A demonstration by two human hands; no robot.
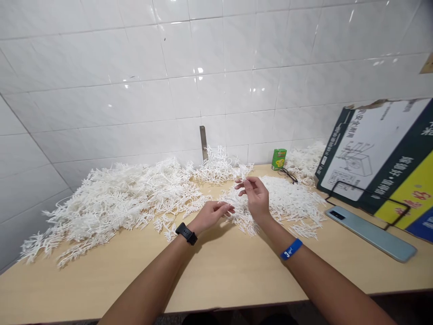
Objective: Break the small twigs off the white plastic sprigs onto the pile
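Note:
My right hand (258,198) is raised over the middle of the table, thumb and fingertips pinched on a small white branched plastic piece (242,170). Lower and to its left, my left hand (211,215) has its thumb pressed against its fingers; whatever lies between them is too small to make out. Beneath and right of the hands spreads a pile of short loose white plastic pieces (287,203). On the left lies a large heap of tangled white branched plastic pieces (118,198). A smaller clump of branched pieces (218,167) sits behind the hands.
A metal ruler (203,142) leans on the tiled wall (135,104). At the back right stand a small green box (278,159), a dark cord (288,175) and more white pieces (306,160). A phone (372,233), a black wire frame (368,187) and a large printed carton (382,162) occupy the right.

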